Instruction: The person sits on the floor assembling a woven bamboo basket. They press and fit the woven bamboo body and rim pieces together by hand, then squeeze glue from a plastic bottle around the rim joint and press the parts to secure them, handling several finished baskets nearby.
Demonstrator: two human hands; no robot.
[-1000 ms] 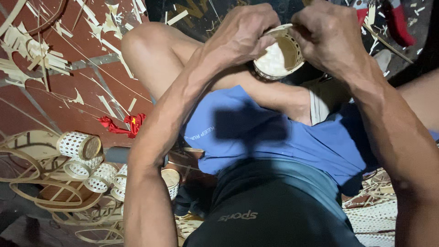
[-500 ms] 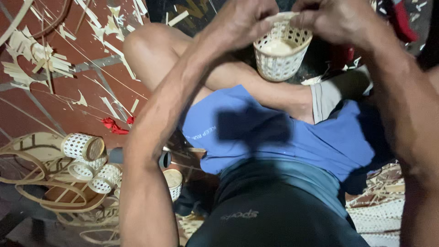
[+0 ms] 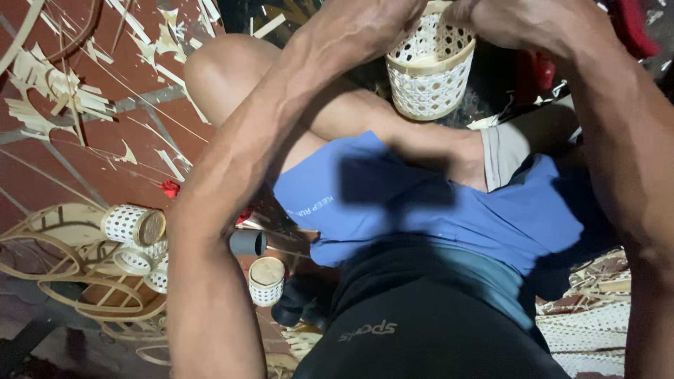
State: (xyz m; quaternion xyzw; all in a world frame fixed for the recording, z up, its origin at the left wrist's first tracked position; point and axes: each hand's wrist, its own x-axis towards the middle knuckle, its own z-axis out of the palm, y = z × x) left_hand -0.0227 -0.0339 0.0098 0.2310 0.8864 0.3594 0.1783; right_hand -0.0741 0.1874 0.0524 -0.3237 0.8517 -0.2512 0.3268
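Note:
A small woven cane basket (image 3: 428,77), pale with an open lattice wall and a solid rim band, hangs upright at the top centre above my crossed legs. My left hand (image 3: 372,24) grips its upper left side. My right hand (image 3: 523,21) holds its upper right side at the frame's top edge. Both hands are partly cut off by the top of the view, so the fingers on the basket's top are hidden.
Several finished small woven cups (image 3: 133,226) lie at the left among bent cane hoops (image 3: 49,260). Another cup (image 3: 267,281) stands by my left forearm beside a dark tube (image 3: 247,243). Cane shavings (image 3: 49,91) litter the red tiled floor. Woven sheet (image 3: 604,330) lies at the lower right.
The basket turned from showing its open inside to hanging upright with its lattice wall facing me, and both hands rose toward the frame's top.

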